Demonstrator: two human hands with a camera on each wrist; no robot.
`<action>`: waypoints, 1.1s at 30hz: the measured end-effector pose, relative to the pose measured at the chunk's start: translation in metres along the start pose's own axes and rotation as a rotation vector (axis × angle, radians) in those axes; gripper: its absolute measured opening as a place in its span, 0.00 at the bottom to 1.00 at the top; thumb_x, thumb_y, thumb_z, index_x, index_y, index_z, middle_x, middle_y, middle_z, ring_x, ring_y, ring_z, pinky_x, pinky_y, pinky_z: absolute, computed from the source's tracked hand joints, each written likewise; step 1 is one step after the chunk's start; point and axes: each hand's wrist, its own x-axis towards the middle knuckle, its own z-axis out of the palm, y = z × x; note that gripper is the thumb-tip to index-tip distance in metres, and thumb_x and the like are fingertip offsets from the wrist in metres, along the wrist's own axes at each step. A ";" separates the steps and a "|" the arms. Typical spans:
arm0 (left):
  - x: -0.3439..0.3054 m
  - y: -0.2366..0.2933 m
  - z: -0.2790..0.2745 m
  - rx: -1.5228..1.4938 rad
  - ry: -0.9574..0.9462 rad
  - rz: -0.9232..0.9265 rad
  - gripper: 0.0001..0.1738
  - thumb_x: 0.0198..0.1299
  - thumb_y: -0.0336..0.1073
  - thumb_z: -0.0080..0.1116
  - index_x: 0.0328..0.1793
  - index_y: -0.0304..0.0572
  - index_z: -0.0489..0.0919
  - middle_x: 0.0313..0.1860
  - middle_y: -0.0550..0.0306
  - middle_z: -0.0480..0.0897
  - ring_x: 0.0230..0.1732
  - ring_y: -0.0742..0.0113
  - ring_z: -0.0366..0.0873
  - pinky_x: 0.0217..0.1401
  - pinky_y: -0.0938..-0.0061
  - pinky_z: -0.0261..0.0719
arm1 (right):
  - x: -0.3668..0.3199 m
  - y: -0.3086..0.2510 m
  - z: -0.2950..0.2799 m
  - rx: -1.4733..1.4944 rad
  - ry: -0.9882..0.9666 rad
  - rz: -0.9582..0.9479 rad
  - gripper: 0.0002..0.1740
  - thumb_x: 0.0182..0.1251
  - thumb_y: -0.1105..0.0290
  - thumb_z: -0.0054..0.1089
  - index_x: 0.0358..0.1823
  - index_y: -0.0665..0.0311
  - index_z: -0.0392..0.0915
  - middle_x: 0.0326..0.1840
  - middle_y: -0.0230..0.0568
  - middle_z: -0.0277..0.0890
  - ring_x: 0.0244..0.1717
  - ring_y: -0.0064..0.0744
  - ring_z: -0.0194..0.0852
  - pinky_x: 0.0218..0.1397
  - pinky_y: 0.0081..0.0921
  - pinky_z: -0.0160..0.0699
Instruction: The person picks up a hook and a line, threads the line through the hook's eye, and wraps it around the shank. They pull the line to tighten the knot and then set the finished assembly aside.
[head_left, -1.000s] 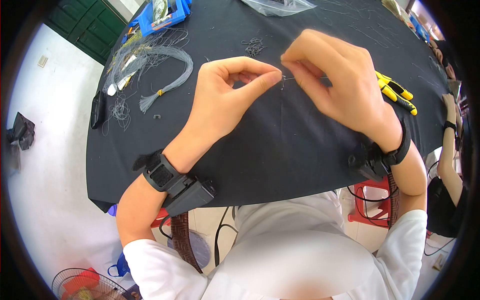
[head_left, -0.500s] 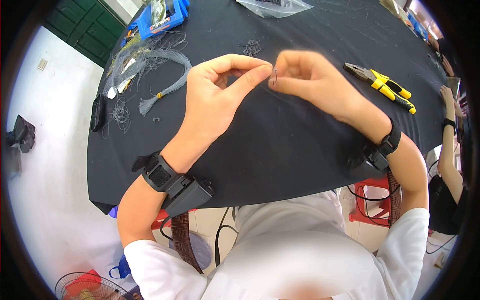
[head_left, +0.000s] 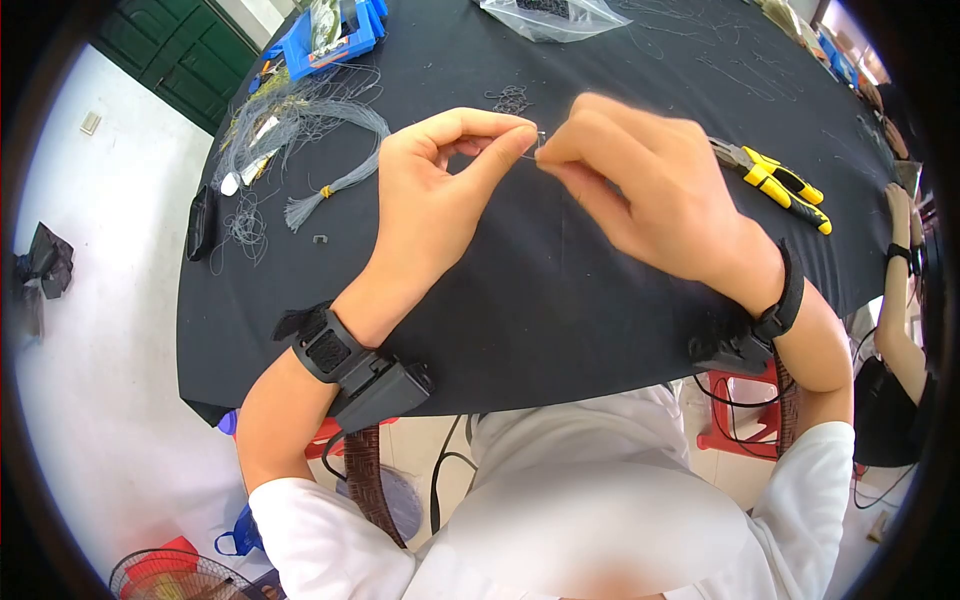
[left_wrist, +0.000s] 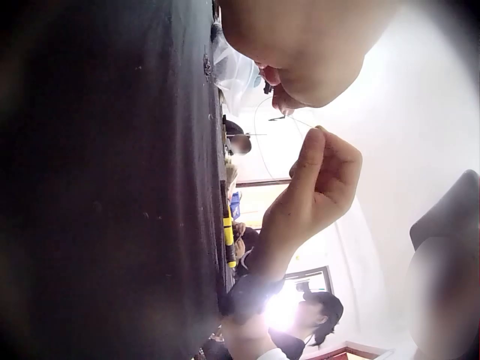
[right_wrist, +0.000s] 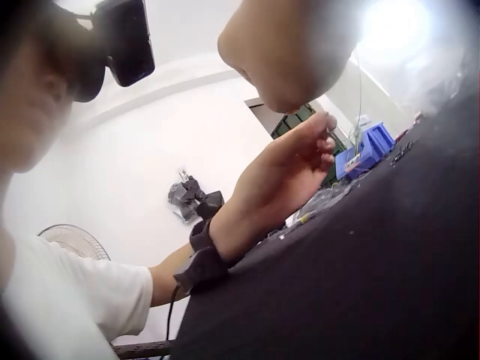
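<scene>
My left hand pinches a tiny metal piece between thumb and index finger, above the black cloth. Close on its right, my right hand has thumb and index finger drawn together on a thin line. In the left wrist view a fine looping line hangs between the left hand and the right hand, beside a small dark hook-like piece. The right wrist view shows the left hand beyond the blurred right hand.
On the black table, yellow-handled pliers lie right of the hands. A bundle of grey line, a blue tray and a black case are at left. A dark tangle and plastic bag lie beyond.
The right hand moved in to the left fingertips, then turned over, its knuckles now facing up and partly covering the pliers' tips. The left hand shifted slightly left and keeps its pinch.
</scene>
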 end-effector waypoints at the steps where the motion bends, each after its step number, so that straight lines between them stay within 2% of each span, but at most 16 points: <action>1: 0.000 0.002 0.000 0.030 -0.012 0.014 0.07 0.53 0.29 0.62 0.37 0.34 0.83 0.32 0.59 0.83 0.33 0.79 0.75 0.39 0.84 0.71 | 0.002 0.003 -0.001 0.007 0.024 -0.017 0.06 0.52 0.75 0.57 0.28 0.60 0.69 0.25 0.35 0.68 0.23 0.41 0.70 0.24 0.31 0.67; 5: 0.000 0.002 0.002 0.053 -0.105 0.062 0.06 0.52 0.27 0.62 0.37 0.34 0.83 0.32 0.59 0.83 0.34 0.78 0.75 0.41 0.82 0.71 | 0.006 0.016 -0.005 0.032 0.097 -0.042 0.06 0.53 0.75 0.57 0.29 0.60 0.69 0.24 0.37 0.67 0.24 0.40 0.70 0.24 0.29 0.67; 8: -0.001 0.005 0.006 -0.036 -0.143 0.060 0.06 0.52 0.24 0.61 0.37 0.33 0.82 0.32 0.58 0.83 0.34 0.78 0.75 0.41 0.83 0.71 | 0.006 0.025 -0.003 0.061 0.137 -0.016 0.06 0.54 0.75 0.58 0.31 0.61 0.70 0.23 0.38 0.68 0.23 0.38 0.69 0.25 0.28 0.66; 11: 0.000 0.006 0.004 -0.070 -0.124 0.049 0.06 0.52 0.23 0.61 0.37 0.33 0.82 0.33 0.58 0.83 0.35 0.78 0.75 0.41 0.83 0.72 | 0.002 0.030 0.001 0.168 0.138 0.132 0.05 0.55 0.74 0.59 0.31 0.62 0.71 0.21 0.37 0.66 0.21 0.33 0.66 0.24 0.25 0.63; 17: 0.000 0.004 0.004 -0.082 -0.082 0.044 0.06 0.52 0.23 0.61 0.37 0.33 0.82 0.33 0.58 0.83 0.35 0.77 0.75 0.41 0.83 0.72 | -0.004 0.035 0.009 0.403 -0.002 0.421 0.05 0.56 0.72 0.59 0.29 0.65 0.73 0.14 0.30 0.62 0.16 0.16 0.55 0.20 0.18 0.55; 20: 0.000 0.005 0.002 -0.086 -0.060 0.041 0.06 0.53 0.24 0.60 0.37 0.33 0.82 0.33 0.58 0.82 0.35 0.77 0.75 0.41 0.83 0.72 | -0.004 0.033 0.012 0.485 -0.070 0.503 0.06 0.58 0.71 0.59 0.29 0.67 0.74 0.15 0.27 0.65 0.16 0.12 0.56 0.19 0.16 0.55; 26: 0.000 0.004 0.002 -0.096 -0.029 0.024 0.05 0.54 0.25 0.60 0.37 0.33 0.82 0.33 0.58 0.82 0.34 0.78 0.75 0.40 0.84 0.72 | -0.009 0.024 0.023 1.014 -0.131 0.783 0.05 0.58 0.71 0.59 0.29 0.65 0.76 0.23 0.27 0.72 0.23 0.12 0.63 0.23 0.12 0.60; 29: 0.000 0.002 0.002 -0.107 -0.014 -0.009 0.06 0.54 0.26 0.60 0.38 0.33 0.82 0.33 0.59 0.82 0.33 0.78 0.75 0.39 0.85 0.72 | -0.003 0.015 0.012 1.011 -0.227 0.954 0.05 0.57 0.69 0.59 0.30 0.63 0.77 0.23 0.26 0.71 0.23 0.11 0.62 0.24 0.11 0.58; 33: 0.000 0.001 0.002 -0.137 -0.013 -0.022 0.07 0.55 0.27 0.60 0.39 0.32 0.81 0.34 0.59 0.82 0.33 0.79 0.74 0.39 0.85 0.72 | -0.004 0.011 0.011 1.110 -0.283 1.049 0.06 0.57 0.66 0.59 0.30 0.61 0.76 0.21 0.25 0.67 0.21 0.11 0.57 0.22 0.11 0.53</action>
